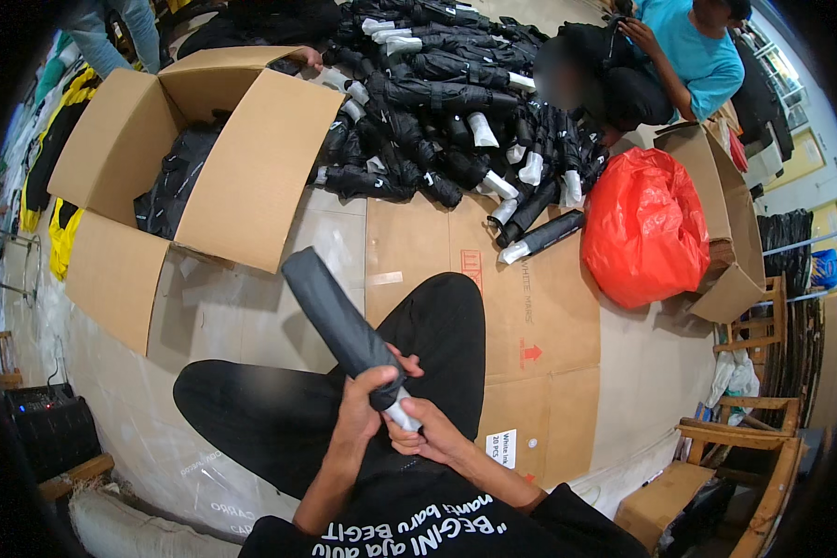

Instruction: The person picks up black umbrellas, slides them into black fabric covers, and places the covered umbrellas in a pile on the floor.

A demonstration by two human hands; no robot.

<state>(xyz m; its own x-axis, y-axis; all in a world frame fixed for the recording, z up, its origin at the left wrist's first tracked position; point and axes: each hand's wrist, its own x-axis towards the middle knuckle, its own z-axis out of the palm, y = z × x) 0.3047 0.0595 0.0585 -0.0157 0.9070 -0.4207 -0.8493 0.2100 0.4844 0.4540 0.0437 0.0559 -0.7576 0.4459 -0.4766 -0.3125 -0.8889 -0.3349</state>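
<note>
A folded black umbrella (337,318) slants up and left over my crossed legs, its handle end wrapped in white. My left hand (366,398) is closed round the lower part of the black body. Just below it, my right hand (430,431) grips the white-wrapped handle. Part of the handle is hidden behind the fingers. Beyond my knees lies a big pile of similar folded umbrellas (456,97), many with white-wrapped handles. One loose umbrella (541,236) rests on the flat cardboard at the near side of the pile.
An open cardboard box (256,172) with black items inside stands at the left. To the right, a red plastic bag (646,228) leans by another open carton (730,219). Flattened cardboard (553,325) covers the floor. A person in a turquoise shirt (684,46) sits at the far right.
</note>
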